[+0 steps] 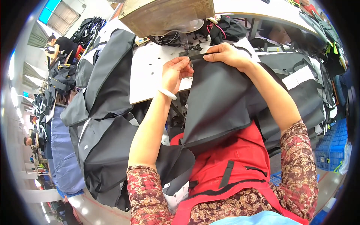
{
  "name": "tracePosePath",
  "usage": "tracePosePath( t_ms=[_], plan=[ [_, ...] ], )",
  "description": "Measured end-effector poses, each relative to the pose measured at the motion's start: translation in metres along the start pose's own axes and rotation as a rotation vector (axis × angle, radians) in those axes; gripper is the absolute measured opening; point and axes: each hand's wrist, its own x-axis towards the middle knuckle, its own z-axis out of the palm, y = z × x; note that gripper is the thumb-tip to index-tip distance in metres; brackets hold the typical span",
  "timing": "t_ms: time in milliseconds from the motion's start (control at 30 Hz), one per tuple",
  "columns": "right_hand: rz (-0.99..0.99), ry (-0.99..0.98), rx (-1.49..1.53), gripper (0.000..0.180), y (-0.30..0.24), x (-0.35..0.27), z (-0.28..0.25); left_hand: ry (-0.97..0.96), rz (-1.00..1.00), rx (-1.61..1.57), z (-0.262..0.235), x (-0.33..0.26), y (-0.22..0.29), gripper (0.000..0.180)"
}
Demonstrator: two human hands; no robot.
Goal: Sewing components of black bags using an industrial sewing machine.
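A dark grey fabric panel point(221, 93) with a black edge strip hangs from the white table over my lap. At its top left corner, my left hand point(175, 72) pinches the end of the edge strip between thumb and fingertips. On the same top edge, further right, my right hand point(229, 56) grips the fabric, thumb on the near side and fingers behind. Just beyond both hands stands a worn metal sewing machine point(167, 17). Its needle area point(184, 43) is close to the panel's corner, and the exact contact is too small to tell.
Large dark fabric pieces point(108, 75) drape off the left of the white table point(144, 84). More panels point(296, 101) pile up on the right, near a blue crate point(330, 150). Black scraps lie around the machine. Another person point(63, 47) works far left.
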Motion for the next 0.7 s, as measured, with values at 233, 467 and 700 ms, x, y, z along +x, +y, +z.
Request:
tracePosePath(
  t_ms=[233, 467, 700],
  plan=[
    [0.012, -0.021, 0.044, 0.029, 0.015, 0.018, -0.001, 0.005, -0.021, -0.077, -0.013, 0.018, -0.011, 0.014],
    [0.021, -0.005, 0.051, 0.032, 0.016, 0.025, 0.0, -0.011, -0.013, -0.124, -0.02, 0.029, -0.014, 0.012],
    [0.005, -0.041, 0.076, 0.036, 0.012, 0.031, -0.006, -0.018, -0.012, -0.104, -0.02, 0.037, -0.008, 0.012]
  ],
)
